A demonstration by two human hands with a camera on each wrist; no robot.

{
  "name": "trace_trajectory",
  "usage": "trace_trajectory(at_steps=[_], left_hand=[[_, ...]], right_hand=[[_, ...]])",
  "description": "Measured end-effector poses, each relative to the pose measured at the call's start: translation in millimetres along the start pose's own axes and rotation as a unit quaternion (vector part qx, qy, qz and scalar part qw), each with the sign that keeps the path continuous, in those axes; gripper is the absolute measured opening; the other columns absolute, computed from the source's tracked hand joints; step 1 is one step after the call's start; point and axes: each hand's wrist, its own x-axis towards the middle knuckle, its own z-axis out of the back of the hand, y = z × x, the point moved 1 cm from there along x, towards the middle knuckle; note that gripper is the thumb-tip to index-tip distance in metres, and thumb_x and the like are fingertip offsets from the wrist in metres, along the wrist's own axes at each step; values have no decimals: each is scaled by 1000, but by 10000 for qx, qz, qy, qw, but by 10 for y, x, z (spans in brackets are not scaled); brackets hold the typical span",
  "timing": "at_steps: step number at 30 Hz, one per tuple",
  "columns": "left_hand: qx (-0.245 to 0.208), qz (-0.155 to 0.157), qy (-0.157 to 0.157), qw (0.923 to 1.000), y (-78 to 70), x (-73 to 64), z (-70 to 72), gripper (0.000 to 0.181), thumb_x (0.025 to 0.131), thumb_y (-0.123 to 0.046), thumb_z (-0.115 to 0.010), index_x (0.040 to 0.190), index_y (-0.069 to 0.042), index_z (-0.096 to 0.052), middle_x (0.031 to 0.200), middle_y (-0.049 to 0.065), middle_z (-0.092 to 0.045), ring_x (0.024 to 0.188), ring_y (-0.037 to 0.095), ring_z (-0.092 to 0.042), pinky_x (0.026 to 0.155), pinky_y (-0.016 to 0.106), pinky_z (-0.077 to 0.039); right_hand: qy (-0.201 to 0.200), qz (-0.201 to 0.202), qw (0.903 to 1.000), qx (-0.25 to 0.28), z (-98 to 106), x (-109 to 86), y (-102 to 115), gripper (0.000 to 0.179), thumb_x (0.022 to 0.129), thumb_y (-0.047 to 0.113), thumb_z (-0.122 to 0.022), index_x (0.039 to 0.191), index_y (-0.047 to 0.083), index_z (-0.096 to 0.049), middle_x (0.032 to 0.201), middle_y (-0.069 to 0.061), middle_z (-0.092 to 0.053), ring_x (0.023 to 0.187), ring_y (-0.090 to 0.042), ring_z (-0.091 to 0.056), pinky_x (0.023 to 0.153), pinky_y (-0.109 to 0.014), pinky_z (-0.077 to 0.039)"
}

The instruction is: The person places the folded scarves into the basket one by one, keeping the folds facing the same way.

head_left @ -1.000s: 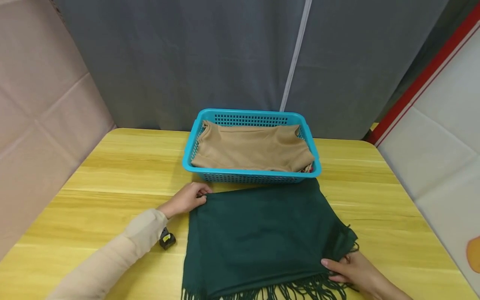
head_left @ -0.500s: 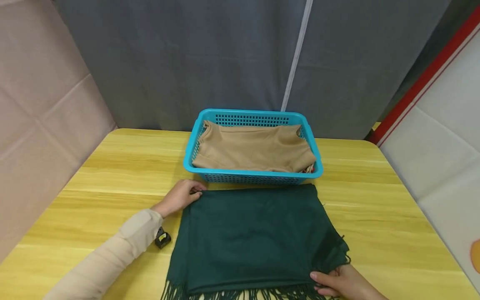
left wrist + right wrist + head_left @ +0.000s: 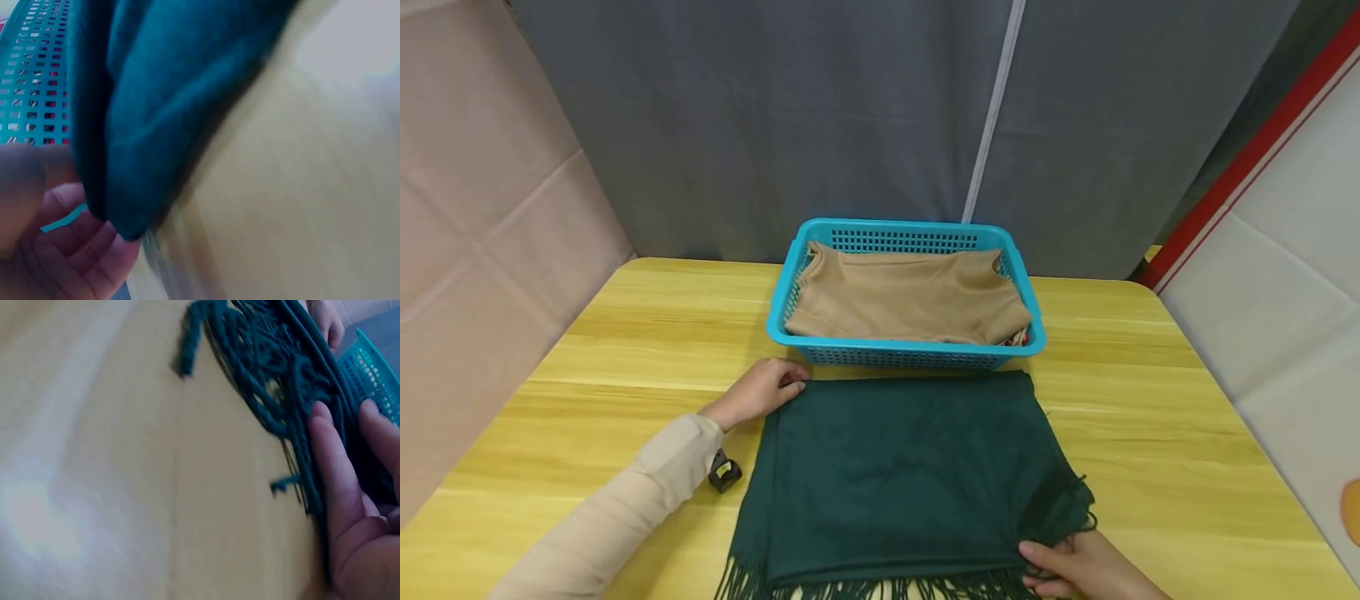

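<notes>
A dark green fringed scarf (image 3: 895,475) lies folded on the table, its fringe toward the near edge. My left hand (image 3: 763,389) pinches its far left corner; the left wrist view shows the folded green cloth (image 3: 150,119) between thumb and fingers. At the near right corner my right hand (image 3: 1086,567) grips the scarf, thumb on top and fingers beneath. Dark green tassels (image 3: 275,381) hang beside those fingers in the right wrist view.
Just beyond the scarf stands a blue plastic basket (image 3: 906,344) holding a folded tan cloth (image 3: 902,296). A small black device (image 3: 725,473) is at my left wrist. The yellow wood-grain table (image 3: 625,350) meets a grey curtain (image 3: 775,125) behind.
Both hands have shifted the scarf to the left and a little toward me, so a gap now shows between it and the basket. Over the last half second it has barely moved.
</notes>
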Motion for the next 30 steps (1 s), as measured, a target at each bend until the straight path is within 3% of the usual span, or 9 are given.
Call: trace_trajectory(at_steps=[4,7,10,13,17,24,30], left_hand=[[-177,289,52,9994,39,-83,27,20,88,-12,-55,100,1,-63,92,8,-63,82,18,-59,72,35,-48],[-245,590,62,9979,70,-168,72,23,88,-16,-55,102,2,-62,90,7,-62,80,18,-58,70,34,-47],[-250,808,96,9964,93,-247,122,25,88,-17,-55,102,4,-60,88,7,-61,78,18,-56,68,33,-47],[-325,957,151,9948,114,-327,152,29,88,-18,-55,103,6,-59,89,9,-60,79,19,-57,68,34,-47],[-475,1142,245,9920,116,-441,170,33,88,-21,-56,104,7,-58,90,9,-60,81,20,-57,69,34,-48],[-837,1364,511,9858,67,-622,185,42,88,-26,-54,111,9,-55,98,13,-61,89,24,-58,73,35,-48],[-1619,1511,935,9707,-60,-732,184,52,88,-29,-54,118,13,-47,104,15,-58,92,23,-56,74,35,-48]], right_hand=[[189,84,9997,150,93,-19,25,56,91,37,-47,112,-14,-45,83,-8,-64,79,-21,-63,77,-34,-49],[74,119,9997,188,202,-34,65,54,92,35,-45,110,-17,-44,87,-8,-62,82,-23,-62,75,-36,-49],[-194,254,9994,154,352,-48,99,53,93,32,-46,110,-18,-45,90,-13,-63,83,-23,-62,74,-36,-50],[-582,329,9976,-163,507,-55,133,41,93,33,-45,97,-7,-55,89,-7,-60,78,-17,-59,70,-33,-50],[-1174,315,9903,-674,663,-50,169,40,92,36,-44,96,-2,-57,90,-3,-54,77,-13,-55,67,-30,-49],[-1602,684,9804,-922,759,-14,268,51,93,32,-44,115,-14,-46,102,-13,-59,89,-15,-59,76,-31,-49],[-1548,1105,9695,-1543,713,16,392,57,93,27,-46,127,-16,-33,116,-25,-52,96,-23,-58,77,-30,-49]])
